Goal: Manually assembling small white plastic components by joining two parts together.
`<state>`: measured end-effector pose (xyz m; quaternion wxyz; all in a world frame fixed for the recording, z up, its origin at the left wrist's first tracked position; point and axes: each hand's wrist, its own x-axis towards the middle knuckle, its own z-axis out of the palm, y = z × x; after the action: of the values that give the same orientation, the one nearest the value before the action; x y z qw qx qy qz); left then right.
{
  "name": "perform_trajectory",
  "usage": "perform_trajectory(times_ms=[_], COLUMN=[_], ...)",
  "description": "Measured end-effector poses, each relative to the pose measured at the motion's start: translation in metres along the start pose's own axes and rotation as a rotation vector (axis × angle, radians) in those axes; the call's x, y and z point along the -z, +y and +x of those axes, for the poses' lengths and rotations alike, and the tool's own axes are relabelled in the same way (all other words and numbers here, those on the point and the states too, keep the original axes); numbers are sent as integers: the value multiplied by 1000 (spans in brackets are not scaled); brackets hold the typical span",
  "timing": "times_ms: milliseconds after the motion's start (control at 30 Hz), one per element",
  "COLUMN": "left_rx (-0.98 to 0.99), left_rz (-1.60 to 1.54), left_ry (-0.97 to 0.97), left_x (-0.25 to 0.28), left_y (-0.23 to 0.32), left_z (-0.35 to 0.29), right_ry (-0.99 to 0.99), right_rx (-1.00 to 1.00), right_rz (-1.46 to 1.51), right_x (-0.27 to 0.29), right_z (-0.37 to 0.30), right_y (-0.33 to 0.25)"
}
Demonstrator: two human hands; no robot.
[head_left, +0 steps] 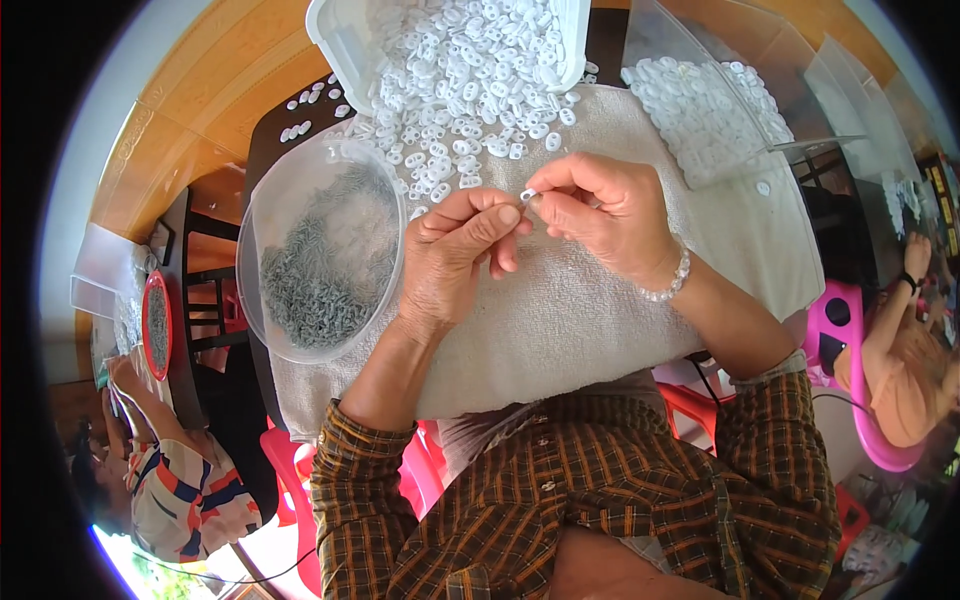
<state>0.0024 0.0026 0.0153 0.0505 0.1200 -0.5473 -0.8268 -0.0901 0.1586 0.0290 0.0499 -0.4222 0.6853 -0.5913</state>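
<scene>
The right hand (612, 208) pinches a small white piece (527, 196) beside the left hand (445, 265), whose grip I cannot tell. Beige cloth (570, 320) spreads beneath both; a round tub (252, 268) borders the left hand, a white bin (341, 58) stands beyond.

From my remote station I note one small white piece (527, 195): rounded, dark hole visible, held pinched and tilted, upper middle of frame; partly hidden, finer detail unresolved.
</scene>
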Motion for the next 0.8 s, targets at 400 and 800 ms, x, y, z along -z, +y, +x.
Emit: perform_trajectory(times_ms=[400,800], left_rx=[-292,-581], left_rz=[512,1229], left_ry=[133,-106], left_x=[2,10], left_y=[1,-4], left_z=[-1,4], right_ry=[72,42], right_rx=[-61,-42], right_rz=[29,55], right_x=[14,20], right_z=[9,8], right_y=[13,12])
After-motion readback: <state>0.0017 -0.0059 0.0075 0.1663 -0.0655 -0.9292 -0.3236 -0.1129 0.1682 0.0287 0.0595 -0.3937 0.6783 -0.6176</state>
